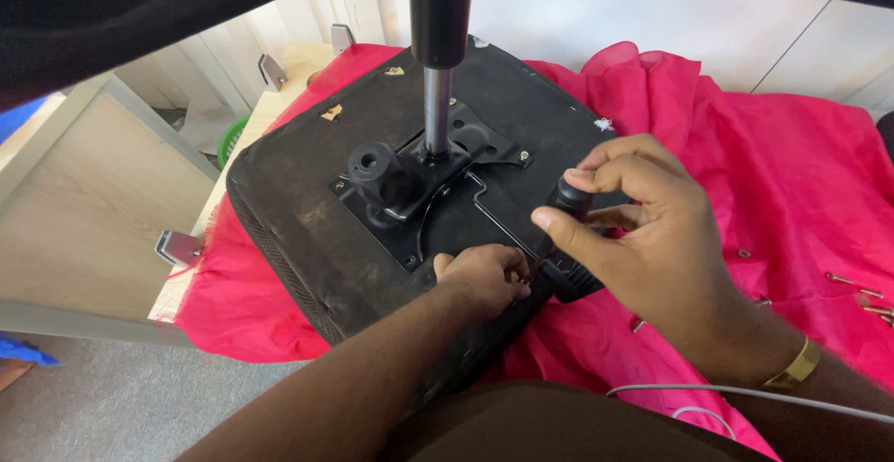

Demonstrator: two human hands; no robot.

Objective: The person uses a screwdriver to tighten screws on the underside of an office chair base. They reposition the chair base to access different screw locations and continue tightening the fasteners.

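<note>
Left hand pinching seat underside edge | right hand gripping black knob

A red cloth covers the wooden table, with what look like loose screws lying on it.

The left hand comes in from the bottom edge of the view on a straight forearm, and its fingers are curled tightly down into a small pinch. The right hand is raised a little higher beside it, the wrist bent, thumb and fingers rounded in a loose grasp.
</note>
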